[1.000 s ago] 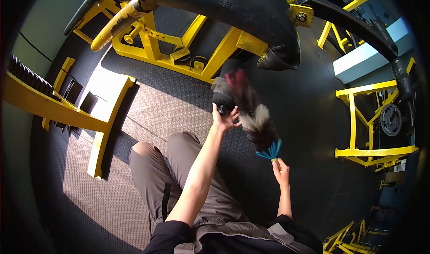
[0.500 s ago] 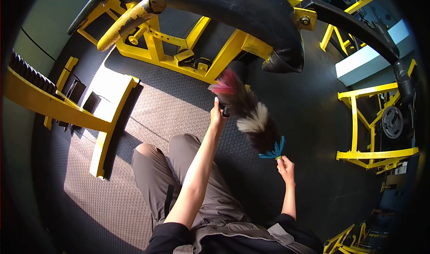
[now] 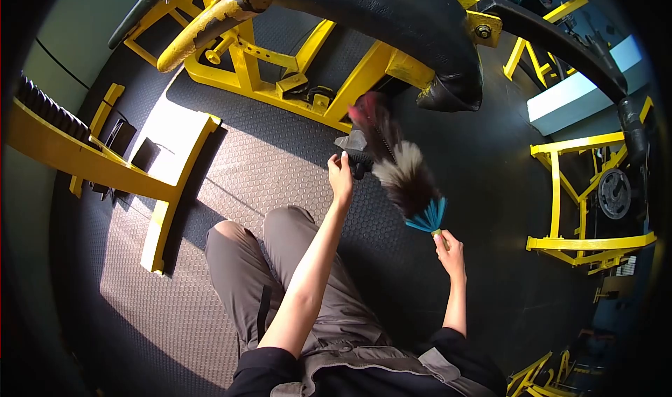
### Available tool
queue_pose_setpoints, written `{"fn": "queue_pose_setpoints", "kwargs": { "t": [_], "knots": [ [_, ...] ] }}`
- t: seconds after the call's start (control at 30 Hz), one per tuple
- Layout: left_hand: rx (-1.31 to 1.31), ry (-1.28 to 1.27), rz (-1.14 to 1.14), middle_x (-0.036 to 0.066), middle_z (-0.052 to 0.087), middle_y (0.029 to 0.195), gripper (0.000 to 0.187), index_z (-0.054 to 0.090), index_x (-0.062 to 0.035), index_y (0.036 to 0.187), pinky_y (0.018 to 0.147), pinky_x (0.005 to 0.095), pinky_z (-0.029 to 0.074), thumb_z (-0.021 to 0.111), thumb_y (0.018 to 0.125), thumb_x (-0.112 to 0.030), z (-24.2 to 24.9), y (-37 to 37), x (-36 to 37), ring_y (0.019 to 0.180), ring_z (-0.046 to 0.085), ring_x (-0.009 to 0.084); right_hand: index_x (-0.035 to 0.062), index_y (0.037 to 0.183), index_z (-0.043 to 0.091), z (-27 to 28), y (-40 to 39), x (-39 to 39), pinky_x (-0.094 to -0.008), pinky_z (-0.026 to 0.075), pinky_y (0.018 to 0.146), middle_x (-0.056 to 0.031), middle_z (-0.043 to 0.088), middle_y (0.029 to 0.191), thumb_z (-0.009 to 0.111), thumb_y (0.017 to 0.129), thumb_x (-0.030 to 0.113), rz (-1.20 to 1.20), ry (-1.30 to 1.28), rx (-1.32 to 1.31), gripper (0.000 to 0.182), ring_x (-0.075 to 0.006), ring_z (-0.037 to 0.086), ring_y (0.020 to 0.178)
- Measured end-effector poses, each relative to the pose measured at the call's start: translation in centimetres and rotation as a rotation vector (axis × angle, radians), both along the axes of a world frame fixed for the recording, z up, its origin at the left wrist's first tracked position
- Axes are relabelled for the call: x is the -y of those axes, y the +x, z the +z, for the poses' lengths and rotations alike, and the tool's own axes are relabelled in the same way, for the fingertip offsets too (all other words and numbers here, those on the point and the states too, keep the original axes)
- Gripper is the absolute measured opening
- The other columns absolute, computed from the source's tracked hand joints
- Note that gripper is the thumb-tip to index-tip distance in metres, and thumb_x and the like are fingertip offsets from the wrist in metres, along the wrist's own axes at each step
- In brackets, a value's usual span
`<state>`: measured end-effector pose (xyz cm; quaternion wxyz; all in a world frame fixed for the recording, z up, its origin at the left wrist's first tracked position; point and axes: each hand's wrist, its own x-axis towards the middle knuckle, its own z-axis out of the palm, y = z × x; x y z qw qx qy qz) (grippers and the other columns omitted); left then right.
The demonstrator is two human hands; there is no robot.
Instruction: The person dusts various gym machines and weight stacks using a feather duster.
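Note:
My right hand (image 3: 450,253) is closed round the short handle of a feather duster (image 3: 408,169). The duster has turquoise bristles near the handle, then dark brown and cream feathers, and a red-pink tip pointing up toward the yellow machine frame (image 3: 350,85). My left hand (image 3: 341,176) grips a small black object with a grey, wedge-shaped top (image 3: 352,142); its exact kind I cannot make out. This object sits just left of the duster's feathers, partly overlapping them in view.
A black padded bench (image 3: 364,8) extends over the yellow frame. To the left stands a yellow machine base (image 3: 164,229) on the textured rubber floor (image 3: 175,313). At right are a yellow rack (image 3: 553,194) with a weight plate (image 3: 614,192) and a white beam (image 3: 581,89).
The duster has swung more upright, its tip shifting right and up. The grey-topped object in my left hand has come into clearer view from behind the feathers.

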<state>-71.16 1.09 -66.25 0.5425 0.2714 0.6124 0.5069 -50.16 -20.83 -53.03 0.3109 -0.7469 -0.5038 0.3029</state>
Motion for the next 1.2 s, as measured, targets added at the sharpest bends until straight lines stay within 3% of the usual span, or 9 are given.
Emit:
{"fn": "queue_pose_setpoints", "kwargs": {
  "t": [0.2,0.3,0.4,0.6,0.67,0.83,0.87,1.03,1.2],
  "knots": [
    [-0.374,0.492,-0.152,0.019,0.05,0.116,0.065,0.035,-0.0002,0.128,0.087,0.0341,0.041,0.067,0.077,-0.026,1.5,-0.7,2.1,0.105,0.051,0.0264,0.002,0.081,0.055,0.8,-0.1,-0.3,-0.0247,0.031,0.041,-0.002,0.043,0.051,0.051,0.088,0.026,-0.073,-0.133,-0.194,0.025,-0.0066,0.039,0.043],
    [-0.454,0.431,-0.16,0.023,0.052,0.111,0.065,0.036,0.001,0.126,0.085,0.035,0.042,0.065,0.078,-0.033,1.7,-0.5,1.4,0.102,0.053,0.0315,0.0024,0.079,0.056,0.2,-0.1,-0.9,-0.0238,0.031,0.04,-0.0009,0.044,0.051,0.052,0.088,0.024,0.005,-0.018,0.145,0.024,-0.0056,0.039,0.042],
    [-0.514,0.366,-0.177,0.026,0.053,0.108,0.062,0.039,0.0023,0.124,0.083,0.0355,0.042,0.059,0.081,-0.038,2.3,-0.8,1.1,0.1,0.054,0.0345,0.0024,0.077,0.056,0.4,0.0,-0.5,-0.0233,0.03,0.04,0.0004,0.044,0.052,0.052,0.088,0.024,0.032,-0.061,0.025,0.024,-0.0051,0.04,0.043],
    [-0.089,0.086,-0.302,0.017,0.056,0.108,0.06,0.039,0.0032,0.124,0.075,0.0326,0.046,0.05,0.087,-0.042,0.8,-0.8,0.6,0.09,0.058,0.0225,0.0022,0.08,0.055,0.4,-1.6,-0.5,-0.0212,0.03,0.039,0.0021,0.042,0.051,0.051,0.089,0.025,-0.052,-0.146,-0.184,0.025,-0.0027,0.037,0.042],
    [0.347,-0.019,-0.356,0.009,0.054,0.105,0.058,0.036,-0.001,0.126,0.071,0.0318,0.048,0.048,0.088,-0.042,0.6,-0.9,0.4,0.09,0.056,0.0167,0.0021,0.08,0.055,1.5,-2.4,-0.3,-0.0229,0.03,0.04,0.0004,0.041,0.05,0.052,0.089,0.025,0.002,-0.137,-0.057,0.025,-0.0041,0.039,0.043],
    [0.461,-0.153,-0.267,0.01,0.052,0.107,0.057,0.032,-0.0027,0.124,0.064,0.0346,0.051,0.05,0.087,-0.042,2.9,-1.0,1.0,0.084,0.059,0.0205,0.0007,0.084,0.056,5.0,-2.7,-2.7,-0.0309,0.037,0.047,-0.0142,0.052,0.06,0.056,0.085,0.025,0.026,0.057,0.197,0.024,-0.0198,0.045,0.047],
    [0.538,-0.099,-0.338,0.013,0.054,0.096,0.064,0.026,-0.0017,0.127,0.054,0.0349,0.053,0.054,0.085,-0.04,2.3,-1.5,0.6,0.066,0.059,0.0216,0.001,0.085,0.056,6.0,-3.0,-4.1,-0.0306,0.037,0.047,-0.0142,0.053,0.061,0.056,0.086,0.025,0.018,0.105,0.234,0.024,-0.0224,0.046,0.047],
    [0.556,-0.162,-0.422,0.015,0.057,0.091,0.063,0.028,0.0008,0.125,0.047,0.0318,0.051,0.056,0.084,-0.039,1.6,-2.2,-0.5,0.06,0.061,0.0235,0.0024,0.084,0.054,7.3,-4.1,-11.4,-0.0371,0.041,0.05,-0.0167,0.055,0.062,0.052,0.088,0.029,-0.093,0.289,0.397,0.027,-0.0362,0.055,0.058],
    [0.542,-0.167,-0.475,0.016,0.058,0.091,0.067,0.027,-0.0007,0.126,0.049,0.0295,0.049,0.056,0.083,-0.043,2.0,-2.9,-0.2,0.062,0.062,0.0223,0.0053,0.088,0.057,6.9,-4.6,-13.4,-0.0406,0.042,0.052,-0.0199,0.055,0.064,0.054,0.085,0.035,-0.025,-0.052,0.607,0.03,-0.0403,0.055,0.065]
  ]
}}
